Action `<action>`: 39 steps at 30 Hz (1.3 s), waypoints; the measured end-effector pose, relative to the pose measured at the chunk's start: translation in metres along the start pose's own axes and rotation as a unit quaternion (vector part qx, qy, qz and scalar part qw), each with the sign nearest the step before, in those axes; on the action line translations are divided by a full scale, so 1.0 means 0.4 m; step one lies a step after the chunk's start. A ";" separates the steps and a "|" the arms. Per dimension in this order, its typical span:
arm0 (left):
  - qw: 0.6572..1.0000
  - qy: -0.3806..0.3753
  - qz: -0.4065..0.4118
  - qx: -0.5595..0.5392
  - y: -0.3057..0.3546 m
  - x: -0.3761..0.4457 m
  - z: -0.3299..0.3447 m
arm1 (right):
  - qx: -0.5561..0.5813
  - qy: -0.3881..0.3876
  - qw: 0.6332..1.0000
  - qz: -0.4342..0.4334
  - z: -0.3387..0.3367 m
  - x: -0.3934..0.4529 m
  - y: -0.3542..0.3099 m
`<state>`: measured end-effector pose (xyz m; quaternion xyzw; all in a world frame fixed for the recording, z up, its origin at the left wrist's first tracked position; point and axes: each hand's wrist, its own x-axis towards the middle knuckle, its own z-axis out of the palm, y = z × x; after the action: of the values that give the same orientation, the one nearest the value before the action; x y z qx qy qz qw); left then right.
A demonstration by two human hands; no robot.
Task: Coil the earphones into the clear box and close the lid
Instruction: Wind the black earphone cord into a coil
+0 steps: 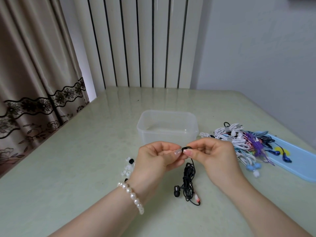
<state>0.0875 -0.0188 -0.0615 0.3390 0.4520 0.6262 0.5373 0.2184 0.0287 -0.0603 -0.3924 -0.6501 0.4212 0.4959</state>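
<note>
forearms enter from the near edge, the left one wearing a pearl bracelet (130,195) at the wrist. both hands meet above the table (68,168): my left hand (157,157) and my right hand (212,155) each pinch, between thumb and fingertip, one black earbud (186,148) of the black earphones (189,178), so both grips are clamped on the same small piece. directly below the pinch, the rest of the black cord hangs in a loose tangle down to the tabletop, where the second bud (176,190) and a red-and-white plug end (197,199) lie, nearer to me than the grip. beyond the grip stands the clear box (167,127), open-topped, nothing visible inside. to the left of and below my left hand lie small white and black ear tips (128,166), partly hidden by the wrist. to the right of my right hand sits a heap of white, purple, blue and pink earphones (242,142), resting partly on a pale blue lid (301,165). far beyond are a curtain (34,74) and a radiator (140,41).
</note>
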 end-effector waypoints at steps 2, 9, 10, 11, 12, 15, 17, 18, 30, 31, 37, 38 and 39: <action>1.000 -0.007 -0.014 -0.012 0.001 -0.001 0.001 | -0.026 0.009 0.999 -0.016 -0.001 -0.001 0.003; 0.997 -0.015 -0.020 -0.066 0.005 -0.013 0.009 | -0.191 0.087 0.961 -0.180 0.014 -0.015 0.013; 0.998 -0.014 -0.014 -0.062 0.006 -0.014 0.010 | -0.178 0.087 0.965 -0.170 0.014 -0.015 0.011; 0.998 -0.014 -0.009 -0.055 0.006 -0.014 0.009 | -0.155 0.082 0.974 -0.145 0.011 -0.014 0.008; 0.999 -0.014 -0.003 -0.042 0.006 -0.013 0.009 | -0.130 0.069 0.983 -0.110 0.008 -0.011 0.006; 1.000 -0.009 0.015 0.002 0.004 -0.007 0.004 | -0.049 -0.011 0.999 -0.018 -0.007 0.003 -0.002; 1.000 -0.017 0.017 0.018 0.006 -0.004 -0.001 | -0.003 -0.048 0.999 0.013 -0.016 0.009 -0.005; 0.999 -0.028 0.013 0.024 0.008 -0.002 -0.004 | 0.011 -0.055 0.998 0.020 -0.019 0.011 -0.008; 0.999 -0.036 0.005 -0.033 0.017 0.005 -0.001 | 0.214 -0.037 0.963 0.161 -0.013 0.006 -0.012; 0.998 -0.039 -0.008 -0.049 0.020 0.008 -0.003 | 0.238 -0.048 0.954 0.175 -0.014 0.006 -0.014; 0.995 -0.063 -0.060 -0.057 0.019 0.011 -0.006 | 0.266 -0.100 0.942 0.177 -0.020 0.004 -0.021; 0.994 -0.066 -0.064 -0.052 0.017 0.012 -0.006 | 0.259 -0.107 0.944 0.172 -0.019 0.003 -0.021; 0.994 -0.069 -0.068 -0.049 0.016 0.012 -0.006 | 0.251 -0.114 0.947 0.166 -0.018 0.002 -0.020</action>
<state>0.0821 -0.0147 -0.0570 0.3230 0.4043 0.5846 0.6248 0.2246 0.0281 -0.0515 -0.3068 -0.5014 0.6892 0.4238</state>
